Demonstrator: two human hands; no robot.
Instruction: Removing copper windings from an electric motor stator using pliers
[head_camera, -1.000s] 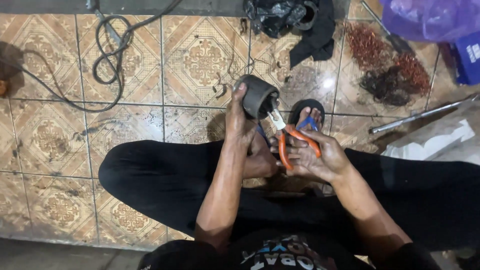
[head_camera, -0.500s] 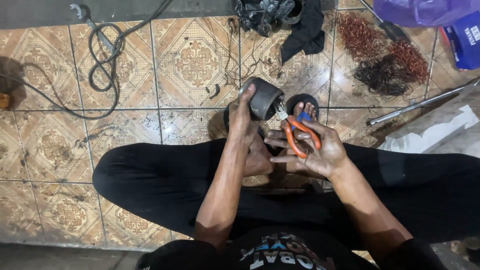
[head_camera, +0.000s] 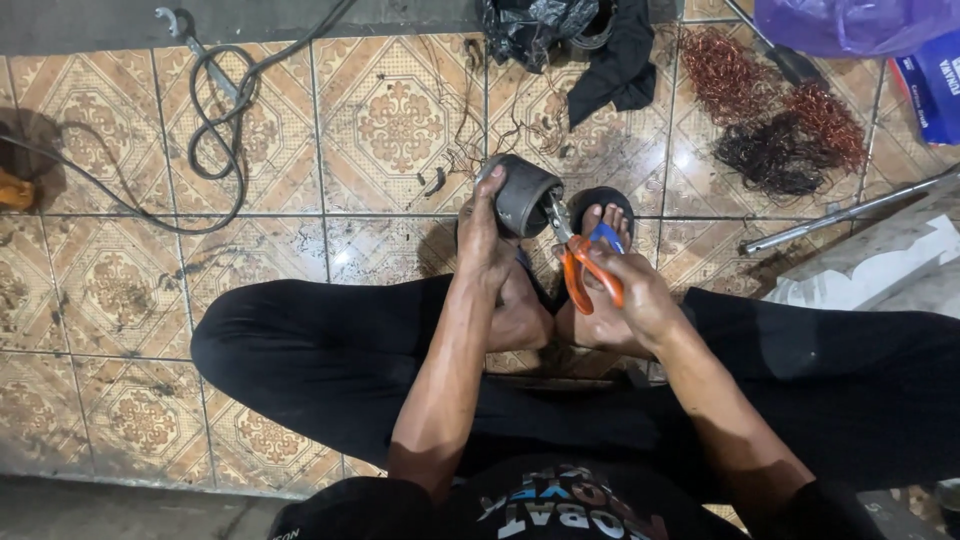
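I sit cross-legged on a tiled floor. My left hand (head_camera: 483, 232) grips a dark grey cylindrical metal part (head_camera: 526, 194), held just above my bare feet. My right hand (head_camera: 630, 292) holds orange-handled pliers (head_camera: 583, 268). The pliers' metal jaws reach into the open end of the cylinder. Thin loose wires (head_camera: 462, 130) trail on the floor beyond the cylinder.
Bundles of reddish and dark copper wire (head_camera: 778, 128) lie at the upper right. A black cable (head_camera: 215, 110) loops at the upper left. Black cloth and a bag (head_camera: 585, 40) sit at the top, a metal rod (head_camera: 850, 212) at the right, purple plastic (head_camera: 850, 22) in the corner.
Both hands have kept their grip. The cylinder has shifted a little and the pliers' jaws have pushed further into its open end. The camera view has tilted slightly.
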